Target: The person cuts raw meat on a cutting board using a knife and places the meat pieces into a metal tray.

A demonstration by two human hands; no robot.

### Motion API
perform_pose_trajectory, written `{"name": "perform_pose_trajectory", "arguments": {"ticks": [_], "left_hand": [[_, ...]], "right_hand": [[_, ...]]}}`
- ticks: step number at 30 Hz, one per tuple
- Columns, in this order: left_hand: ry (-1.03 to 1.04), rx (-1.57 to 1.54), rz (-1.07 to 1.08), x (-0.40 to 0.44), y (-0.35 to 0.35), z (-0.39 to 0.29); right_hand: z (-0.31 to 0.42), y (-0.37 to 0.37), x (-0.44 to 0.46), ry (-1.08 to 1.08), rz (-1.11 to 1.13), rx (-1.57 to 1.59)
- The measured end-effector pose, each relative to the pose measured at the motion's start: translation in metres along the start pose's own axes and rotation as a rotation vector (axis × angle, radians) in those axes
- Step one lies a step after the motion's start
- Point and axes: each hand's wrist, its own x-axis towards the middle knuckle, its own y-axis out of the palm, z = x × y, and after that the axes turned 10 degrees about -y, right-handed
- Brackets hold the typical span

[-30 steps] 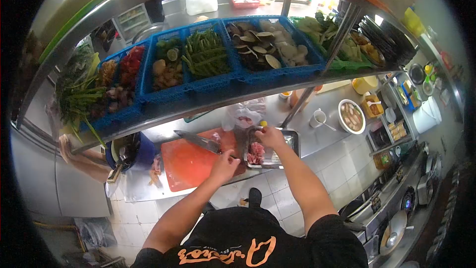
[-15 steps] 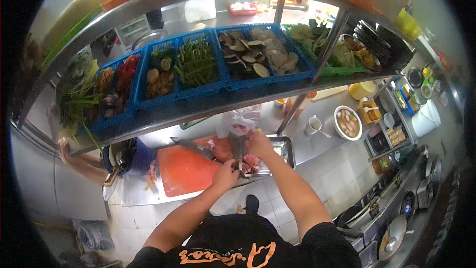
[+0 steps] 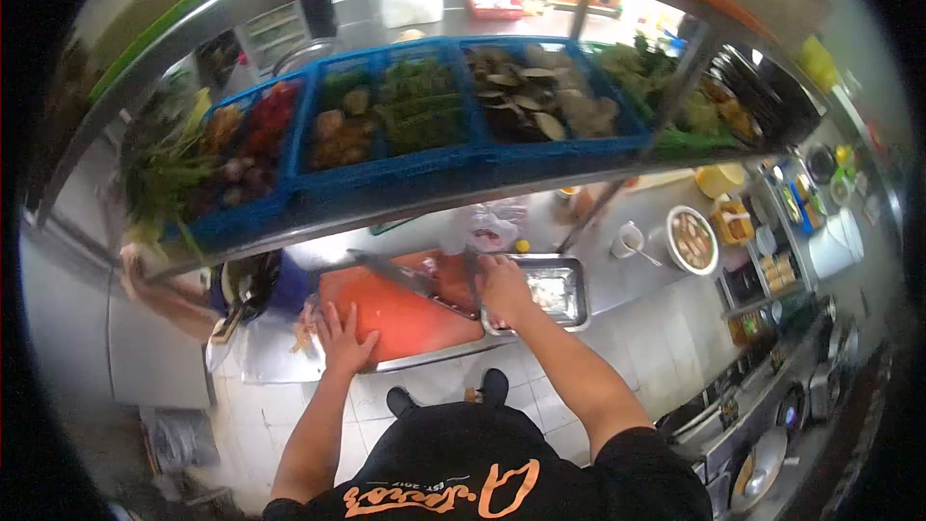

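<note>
Spread wide, my left hand [image 3: 349, 342] rests over the near left edge of the orange board [image 3: 415, 323]. On that board lies the knife [image 3: 403, 278], ahead of this hand, its long axis slanting from far left to near right, its near end closer to my right hand [image 3: 503, 287]. That one curls down over the left side of the metal tray [image 3: 583, 297]; I can't tell whether it grips anything. Beyond sits a plastic bag [image 3: 492, 222].
</note>
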Motion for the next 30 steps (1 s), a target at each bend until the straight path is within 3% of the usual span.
{"name": "perform_pose_trajectory", "arguments": {"ticks": [2,3,6,7,10,14,16,19,20,23,26,30], "left_hand": [[0.013,0.030,-0.005,-0.004,0.005,0.007],[0.012,0.026,-0.011,-0.009,0.003,0.004],[0.009,0.023,0.006,-0.017,-0.002,0.000],[0.013,0.026,0.000,-0.019,-0.001,0.001],[0.000,0.014,0.029,-0.021,-0.004,-0.001],[-0.074,-0.004,0.070,-0.021,-0.029,-0.018],[0.001,-0.296,-0.088,-0.001,-0.019,-0.022],[0.228,-0.595,-0.216,0.022,-0.036,-0.068],[0.323,-0.672,-0.235,0.027,-0.042,-0.095],[0.528,-0.528,-0.148,0.048,-0.045,-0.158],[0.515,-0.395,-0.109,0.069,-0.011,-0.183],[0.482,-0.281,0.004,0.098,0.017,-0.168]], "right_hand": [[0.040,-0.014,0.015,-0.121,0.018,0.054],[0.021,0.036,0.012,-0.307,0.097,-0.036],[0.046,0.087,0.007,-0.152,0.360,0.033],[0.064,0.081,0.000,-0.142,0.301,-0.217],[0.078,0.093,0.003,-0.075,0.240,-0.243],[0.091,0.089,-0.013,0.007,0.271,0.008],[0.093,0.084,-0.028,0.164,0.354,0.282],[0.071,0.093,-0.076,-0.050,0.121,0.288],[0.064,0.085,-0.085,0.002,0.215,0.299],[0.066,0.038,-0.104,0.148,0.457,0.327],[0.063,0.006,-0.110,0.224,0.590,0.343],[0.052,-0.019,-0.129,0.291,0.655,0.341]]}}
